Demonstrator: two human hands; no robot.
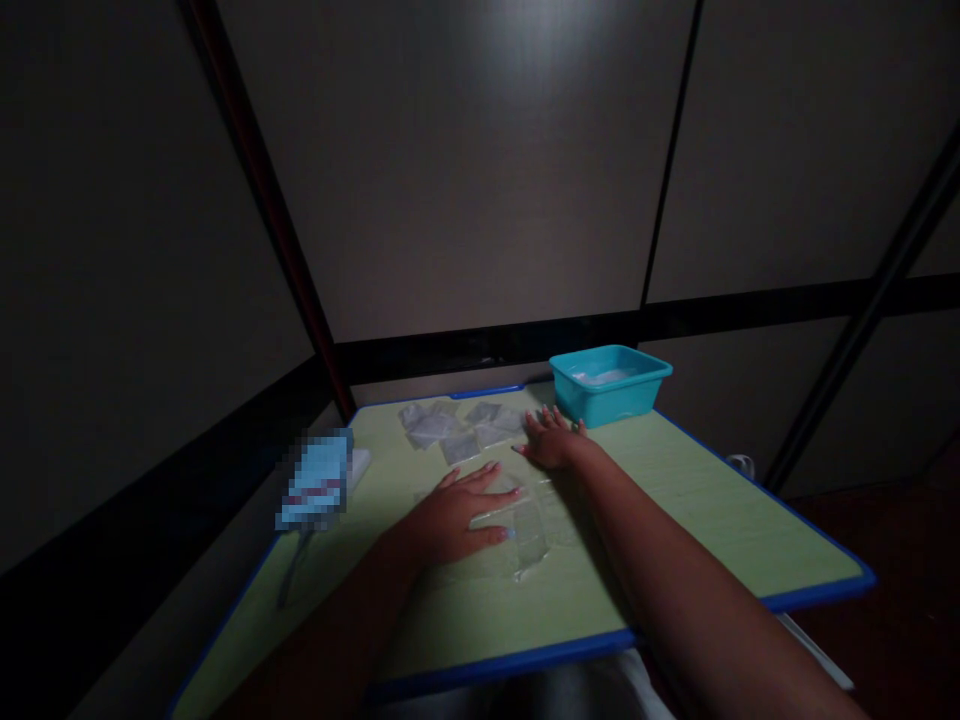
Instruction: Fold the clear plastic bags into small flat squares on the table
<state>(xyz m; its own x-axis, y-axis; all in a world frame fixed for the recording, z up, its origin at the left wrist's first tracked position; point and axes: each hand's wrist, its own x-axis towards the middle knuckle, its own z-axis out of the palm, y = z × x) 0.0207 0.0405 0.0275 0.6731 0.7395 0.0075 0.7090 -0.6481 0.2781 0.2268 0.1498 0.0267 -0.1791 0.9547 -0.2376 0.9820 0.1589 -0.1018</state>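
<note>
My left hand (461,515) lies flat with fingers spread on a clear plastic sheet or bag (531,535) on the table. The sheet looks thin, shiny and wrinkled; part of it is hidden under the hand. Farther forward, my right hand (553,443) rests open, palm down, between the clear plastic and a turquoise basin (611,398). Just left of its fingertips lie several thin, greyish translucent pieces (495,424), flat and creased. Neither hand grips anything.
The light green table (712,525) has a blue edge. At its left side lies a blurred-out blue packet (319,480) with a white item beside it. Clear contents show inside the basin at the back right. Dark wall panels (487,180) stand close behind.
</note>
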